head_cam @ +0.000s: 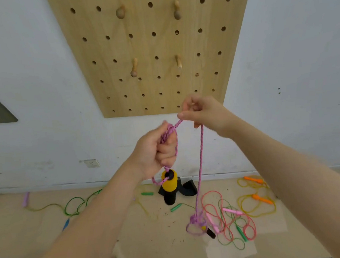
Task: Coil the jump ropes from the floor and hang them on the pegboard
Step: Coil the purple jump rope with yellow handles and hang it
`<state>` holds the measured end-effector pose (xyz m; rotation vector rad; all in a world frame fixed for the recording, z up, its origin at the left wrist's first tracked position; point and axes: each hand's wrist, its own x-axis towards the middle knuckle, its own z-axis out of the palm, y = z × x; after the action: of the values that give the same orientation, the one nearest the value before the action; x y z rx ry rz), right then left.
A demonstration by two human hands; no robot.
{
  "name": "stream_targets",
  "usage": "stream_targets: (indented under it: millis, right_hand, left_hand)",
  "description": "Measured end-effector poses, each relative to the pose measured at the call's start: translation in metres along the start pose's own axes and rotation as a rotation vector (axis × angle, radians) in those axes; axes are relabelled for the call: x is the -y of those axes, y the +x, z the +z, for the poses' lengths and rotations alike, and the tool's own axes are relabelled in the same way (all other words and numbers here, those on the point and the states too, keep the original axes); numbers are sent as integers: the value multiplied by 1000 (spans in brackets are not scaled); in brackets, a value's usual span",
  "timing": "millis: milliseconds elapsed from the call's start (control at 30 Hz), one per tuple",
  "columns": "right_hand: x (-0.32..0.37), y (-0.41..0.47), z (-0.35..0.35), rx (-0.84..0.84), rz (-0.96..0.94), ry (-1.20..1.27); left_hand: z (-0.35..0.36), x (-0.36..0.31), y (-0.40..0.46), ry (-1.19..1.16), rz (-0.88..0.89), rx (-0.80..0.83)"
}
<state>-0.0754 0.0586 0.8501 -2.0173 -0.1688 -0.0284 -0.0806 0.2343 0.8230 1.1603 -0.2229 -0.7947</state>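
**Pink rope held between two hands before the pegboard**

The person's left hand [158, 150] is closed in a fist around several loops of a pink braided jump rope [200, 157], with the strands bunched across the palm and fingers. From the bottom of that fist a short length of the rope curves down to a yellow and black cylindrical handle [170, 187], which hangs just under the wrist. The right hand [202, 111], higher and to the right, pinches the same rope between thumb and curled fingers; a short taut stretch joins the two hands. From the right hand the rope drops straight to the beige floor [115, 222], where its far end lies in a small tangle [196, 223] beside what seems to be a second dark handle, though that part is blurred.

On the wall behind the hands hangs a light wooden pegboard [156, 47] with rows of round holes and four wooden pegs, none carrying anything.

Other ropes lie loose on the floor. To the right are a red cord with pink handles [226, 216], a thin green cord [234, 240] mixed through it, and a yellow cord with orange handles [257, 201]. To the left lies a green cord loop [77, 205]. A white wall socket [92, 163] sits low on the wall at left.
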Motion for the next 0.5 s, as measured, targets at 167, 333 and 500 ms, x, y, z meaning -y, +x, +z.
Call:
stream_targets:
  millis: [167, 333, 500]
  right_hand:
    - [-38, -2, 69, 182, 219, 39]
    - [7, 1, 96, 657, 154, -449]
    - [49, 29, 73, 533, 114, -214]
  left_hand:
    - [-25, -29, 3, -317, 324, -31]
    - [-90, -13, 30, -366, 228, -530]
    - [-97, -5, 20, 313, 185, -439]
